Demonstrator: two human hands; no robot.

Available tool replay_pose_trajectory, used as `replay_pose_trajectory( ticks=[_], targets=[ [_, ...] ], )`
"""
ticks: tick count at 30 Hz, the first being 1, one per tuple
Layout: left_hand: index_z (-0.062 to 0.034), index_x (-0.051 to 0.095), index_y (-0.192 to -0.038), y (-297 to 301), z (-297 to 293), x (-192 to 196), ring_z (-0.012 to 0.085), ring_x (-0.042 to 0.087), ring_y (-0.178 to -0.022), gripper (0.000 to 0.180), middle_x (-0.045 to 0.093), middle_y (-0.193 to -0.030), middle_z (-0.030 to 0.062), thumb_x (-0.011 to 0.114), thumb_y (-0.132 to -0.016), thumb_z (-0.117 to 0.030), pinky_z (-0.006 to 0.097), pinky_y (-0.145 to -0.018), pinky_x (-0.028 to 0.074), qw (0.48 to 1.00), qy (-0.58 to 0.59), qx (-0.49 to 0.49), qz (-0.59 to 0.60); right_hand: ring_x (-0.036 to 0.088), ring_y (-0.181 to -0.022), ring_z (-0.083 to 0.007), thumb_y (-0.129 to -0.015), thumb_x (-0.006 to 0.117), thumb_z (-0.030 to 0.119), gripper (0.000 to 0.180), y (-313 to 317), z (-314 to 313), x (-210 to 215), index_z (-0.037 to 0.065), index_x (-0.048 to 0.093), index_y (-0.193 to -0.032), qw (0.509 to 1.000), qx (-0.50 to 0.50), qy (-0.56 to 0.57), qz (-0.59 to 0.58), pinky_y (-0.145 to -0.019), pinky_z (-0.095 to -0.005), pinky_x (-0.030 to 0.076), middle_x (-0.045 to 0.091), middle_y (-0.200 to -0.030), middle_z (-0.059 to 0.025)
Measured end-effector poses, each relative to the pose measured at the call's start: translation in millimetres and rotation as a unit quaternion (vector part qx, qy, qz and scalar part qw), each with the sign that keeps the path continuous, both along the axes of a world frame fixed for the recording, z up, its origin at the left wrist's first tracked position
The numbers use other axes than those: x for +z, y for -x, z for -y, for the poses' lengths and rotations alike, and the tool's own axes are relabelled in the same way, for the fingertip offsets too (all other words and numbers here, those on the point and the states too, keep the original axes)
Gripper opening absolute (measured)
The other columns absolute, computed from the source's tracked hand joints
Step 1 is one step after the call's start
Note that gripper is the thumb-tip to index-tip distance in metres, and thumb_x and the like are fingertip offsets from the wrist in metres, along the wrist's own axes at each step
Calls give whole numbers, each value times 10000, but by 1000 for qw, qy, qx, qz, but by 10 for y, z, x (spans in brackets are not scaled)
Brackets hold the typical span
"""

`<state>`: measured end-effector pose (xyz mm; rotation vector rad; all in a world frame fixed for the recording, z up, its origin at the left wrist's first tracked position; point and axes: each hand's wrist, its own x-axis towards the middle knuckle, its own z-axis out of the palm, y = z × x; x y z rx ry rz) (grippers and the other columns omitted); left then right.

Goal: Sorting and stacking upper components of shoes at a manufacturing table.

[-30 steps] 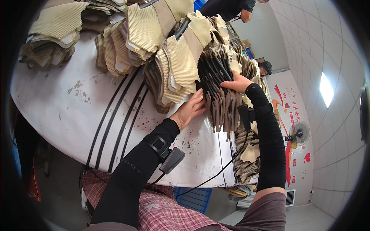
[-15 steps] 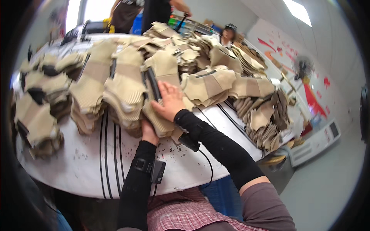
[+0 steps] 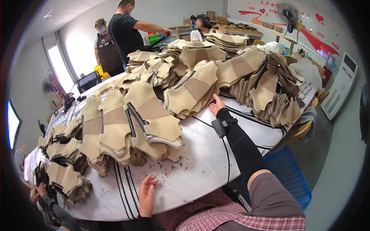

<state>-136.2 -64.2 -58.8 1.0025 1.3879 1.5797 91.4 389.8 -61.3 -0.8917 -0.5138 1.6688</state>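
Observation:
My right hand point(image 3: 218, 106) reaches in with its fingers stretched out, at the right edge of a stack of cut beige-and-brown ribbed fabric pieces point(image 3: 194, 87); whether it touches the stack is hard to tell. Above the near edge of the table, my left hand point(image 3: 147, 195) is held up, its fingers loosely bent and apart with nothing in them. Just beyond it lies another stack of the same pieces point(image 3: 153, 111), black strips along its side openings. More such stacks point(image 3: 115, 121) overlap in a row to its left.
A white table point(image 3: 200, 154) with black stripes carries the stacks and scattered dark bits. Folded pieces point(image 3: 271, 92) are bunched at the right. A co-worker's arm point(image 3: 58, 211) shows at lower left; other people point(image 3: 127, 36) are beyond the table. A blue crate point(image 3: 287, 175) sits below right.
Both hands have come off the stack they were pressing. My left hand has drawn back toward the table's edge, and my right hand has moved to another stack. The view has swung.

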Motion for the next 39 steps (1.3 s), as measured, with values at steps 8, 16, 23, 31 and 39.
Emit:
replay_pose_trajectory(
  ticks=[8,16,23,31,39],
  targets=[
    [42,399,-1320,-102,-81,-48,177,580,-1006,404,572,-1163,160,453,-922,3,308,-916,454,997,29,58,-41,470,-1136,-152,-690,809,448,700,156,-331,23,167,518,-1262,983,129,-75,110,-949,-322,376,531,-1247,-65],
    [-1,424,-1343,-109,-59,-152,218,570,-1053,388,567,-1117,109,478,-963,-62,351,-933,475,999,10,48,-19,527,-1116,-234,-669,843,387,885,625,-326,-181,-107,417,-1267,993,48,-97,-38,-931,-337,442,541,-1231,-164],
    [4,418,-1343,-144,-111,-170,223,561,-1075,383,560,-1144,112,468,-971,-72,369,-957,463,999,16,28,-38,586,-1052,-320,-615,839,467,888,429,-654,-393,-179,506,-1127,941,-71,-148,295,-876,-360,466,576,-1158,-280],
    [45,502,-1222,-141,-116,-40,175,616,-944,308,635,-1056,145,492,-920,-17,296,-874,479,990,40,70,-113,614,-982,-221,-706,815,316,673,-15,-238,-94,-71,543,-1185,968,38,-190,158,-832,-334,493,628,-1112,-148],
    [38,523,-1204,-145,-139,-116,173,617,-956,297,640,-1070,131,506,-923,-54,291,-873,478,994,17,50,-99,620,-960,-153,-858,683,237,453,-1091,304,50,15,512,-1213,930,283,-160,173,-830,-319,522,623,-1094,-66]
  ],
)
